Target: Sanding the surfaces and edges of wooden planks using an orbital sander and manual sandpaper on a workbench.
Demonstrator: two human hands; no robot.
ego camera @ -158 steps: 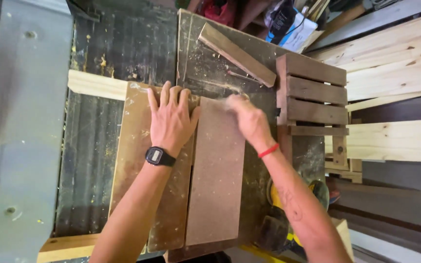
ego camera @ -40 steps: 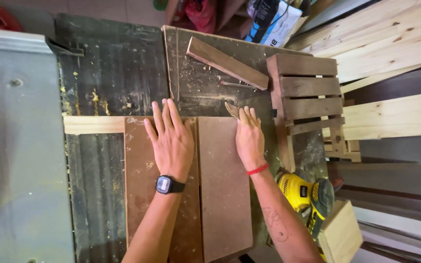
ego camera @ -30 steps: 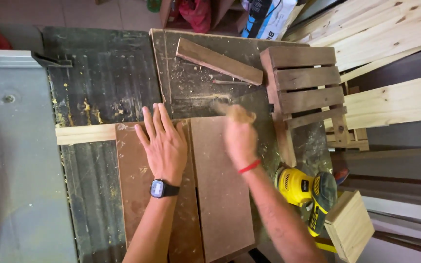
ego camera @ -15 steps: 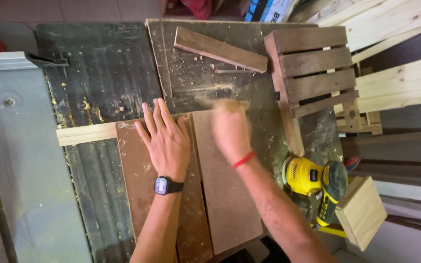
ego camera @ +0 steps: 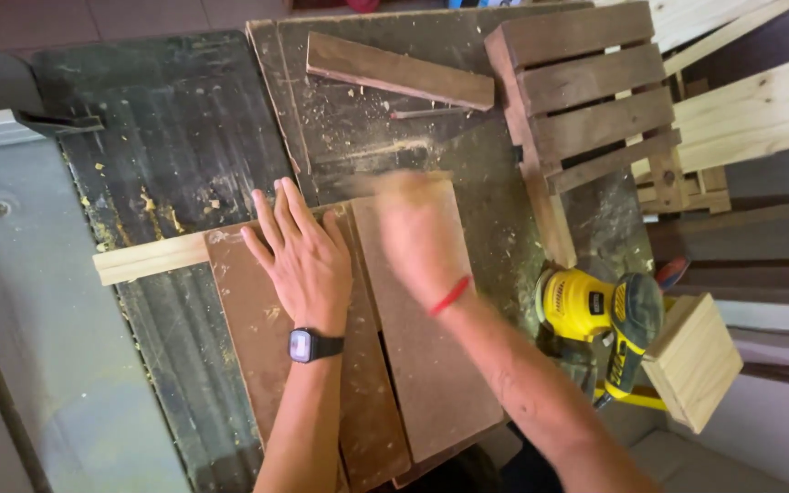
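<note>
- Left hand (ego camera: 308, 260), wearing a black digital wristwatch (ego camera: 310, 346), lies flat with fingers slightly spread on the left brown board (ego camera: 257, 338), a smooth, dust-flecked rectangular panel.
- Right hand (ego camera: 417, 237) is motion-blurred over the top end of the right brown board (ego camera: 422, 365), which lies just beside the first; its finger position cannot be told.
- Both boards rest on a dark, scratched workbench (ego camera: 203, 137) strewn with sawdust.
- A pale pine strip (ego camera: 143, 260) pokes out leftward from under the left board.
- A yellow electric sander (ego camera: 595, 310) sits to the right, near a slatted brown wooden crate (ego camera: 586, 100).
</note>
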